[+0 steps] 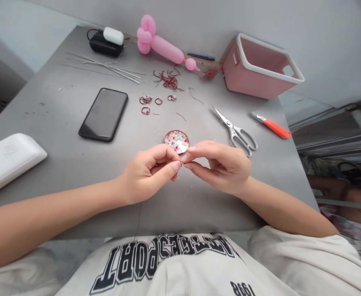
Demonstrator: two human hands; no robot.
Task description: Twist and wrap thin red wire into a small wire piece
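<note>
1. Above the bench [180, 209], the left hand [149, 174] and right hand [222, 167] meet, fingers of both pinching a small piece [182, 163], too tiny to identify.
2. Just beyond them sits a dish [183, 145] of beads [174, 138].
3. Scissors [233, 128] lie beyond the right hand.

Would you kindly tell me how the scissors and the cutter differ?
The scissors have two grey looped handles, while the cutter has one straight orange handle. The scissors are larger than the cutter. The scissors lie close to the right hand; the cutter lies farther from it. Both lie unheld on the table.
</note>
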